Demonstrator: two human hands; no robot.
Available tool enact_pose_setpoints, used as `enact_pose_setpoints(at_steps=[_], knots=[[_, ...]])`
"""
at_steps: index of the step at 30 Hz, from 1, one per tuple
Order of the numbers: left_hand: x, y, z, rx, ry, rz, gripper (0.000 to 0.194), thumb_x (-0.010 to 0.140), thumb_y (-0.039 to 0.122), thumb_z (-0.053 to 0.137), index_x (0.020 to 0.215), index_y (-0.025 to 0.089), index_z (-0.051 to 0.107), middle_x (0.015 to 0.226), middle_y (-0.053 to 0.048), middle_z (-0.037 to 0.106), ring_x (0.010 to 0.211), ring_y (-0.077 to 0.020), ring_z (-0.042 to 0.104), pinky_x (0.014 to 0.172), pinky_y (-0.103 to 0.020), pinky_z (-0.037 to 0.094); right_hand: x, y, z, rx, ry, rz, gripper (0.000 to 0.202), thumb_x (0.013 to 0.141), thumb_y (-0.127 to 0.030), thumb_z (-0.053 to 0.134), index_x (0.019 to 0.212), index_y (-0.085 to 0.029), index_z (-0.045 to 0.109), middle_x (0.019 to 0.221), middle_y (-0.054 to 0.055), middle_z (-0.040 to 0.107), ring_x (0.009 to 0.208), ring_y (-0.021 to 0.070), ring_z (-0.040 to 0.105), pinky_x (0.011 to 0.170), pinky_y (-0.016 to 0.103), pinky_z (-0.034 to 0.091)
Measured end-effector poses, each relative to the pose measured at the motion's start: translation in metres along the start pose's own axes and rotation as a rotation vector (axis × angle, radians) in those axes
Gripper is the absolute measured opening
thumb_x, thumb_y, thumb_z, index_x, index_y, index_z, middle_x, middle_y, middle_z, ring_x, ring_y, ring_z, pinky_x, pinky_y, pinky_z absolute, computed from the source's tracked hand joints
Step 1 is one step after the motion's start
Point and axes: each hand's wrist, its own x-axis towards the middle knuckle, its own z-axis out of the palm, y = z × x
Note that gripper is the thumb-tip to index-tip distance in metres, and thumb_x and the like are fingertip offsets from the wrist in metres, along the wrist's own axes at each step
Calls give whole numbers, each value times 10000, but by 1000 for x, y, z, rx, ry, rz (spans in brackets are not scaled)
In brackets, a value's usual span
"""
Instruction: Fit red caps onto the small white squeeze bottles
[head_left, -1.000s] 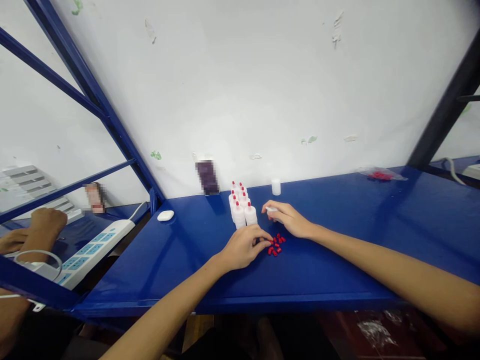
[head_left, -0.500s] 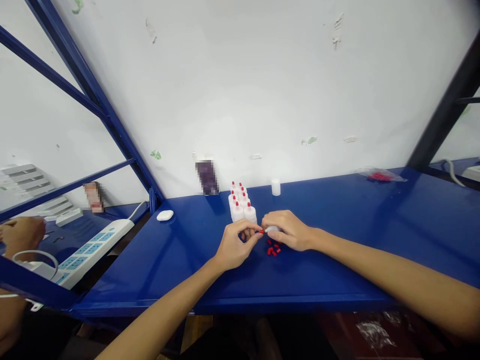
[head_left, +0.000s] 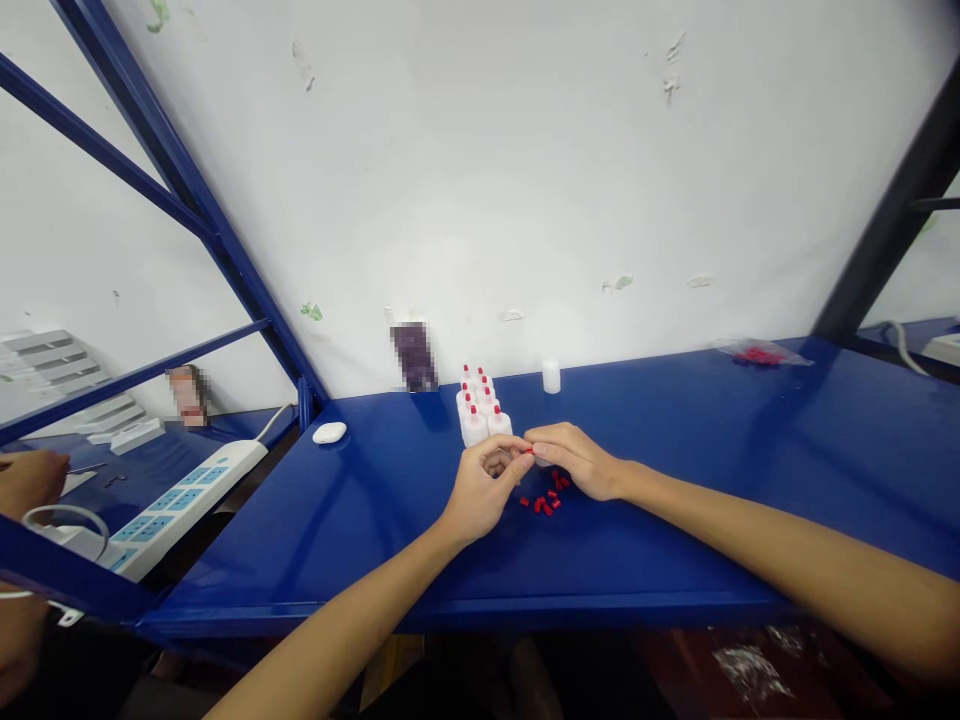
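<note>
My left hand (head_left: 480, 490) pinches a small red cap (head_left: 529, 451) between thumb and fingertips. Touching it from the right, my right hand (head_left: 576, 460) is closed round a white bottle nozzle piece, mostly hidden by the fingers. Several loose red caps (head_left: 547, 503) lie on the blue table (head_left: 360, 520) just below both hands. Behind my left hand, white bottles (head_left: 475, 428) with red tips stand upright in two rows.
A white cylinder (head_left: 551, 376) stands near the wall. A dark phone (head_left: 415, 356) leans there too. White earbud case (head_left: 329, 432) and power strip (head_left: 187, 500) are left. A bag of red pieces (head_left: 759, 355) lies back right. Another person's hand (head_left: 30, 482) is far left.
My hands have come together, with the red cap now against the white piece. More loose red caps show beneath them. The other person's hand at the far left has shifted left.
</note>
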Motion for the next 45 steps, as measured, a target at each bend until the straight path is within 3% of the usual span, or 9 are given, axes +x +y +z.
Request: enact_pose_setpoints(at_steps=[10,19,26,32,37,41,45], knots=[[-1,0,2,-19,36,-26,279,789,374,748,905,120,730,780,-39,654,624,-97,523,571,-224,440,1,2,0,-98,-22,-39,459,1011,-487,309,673,-192,403,642,-28,422,600,125,387,602,271,281],[-2,2,2,-15,36,-21,300,786,403,748,906,127,751,795,-45,669,565,-80,495,520,-219,413,2,-3,-1,-107,-33,-66,459,1019,-471,296,696,-188,460,673,-16,491,620,130,424,609,269,295],[-3,-4,4,4,19,-64,395,779,461,742,969,116,717,698,-12,602,539,-72,438,493,-211,349,2,5,0,-190,-7,10,489,974,-544,381,643,-186,422,604,-40,419,577,114,381,576,257,270],[-5,-4,5,59,-10,-79,381,809,450,713,980,109,703,685,0,562,548,-70,423,510,-212,328,2,3,2,-323,1,67,445,931,-491,433,606,-190,385,538,-48,371,511,105,332,542,258,219],[-5,-3,7,98,-29,-62,359,834,449,679,976,120,684,668,17,527,541,-69,402,512,-213,309,1,-4,2,-316,4,112,275,924,-450,454,796,-215,515,603,-47,514,532,124,440,562,248,263],[-6,0,6,143,13,-17,305,872,430,629,978,144,635,629,45,477,519,-72,403,508,-210,318,-1,-4,-2,-288,-18,44,335,972,-521,369,1021,-228,524,638,-43,555,562,150,492,604,256,311],[-11,11,-11,356,41,48,195,915,370,552,894,176,554,617,57,477,517,-78,415,527,-209,325,-3,-3,-9,-324,-14,13,397,987,-534,334,1157,-227,521,677,-25,596,611,169,539,640,271,334]])
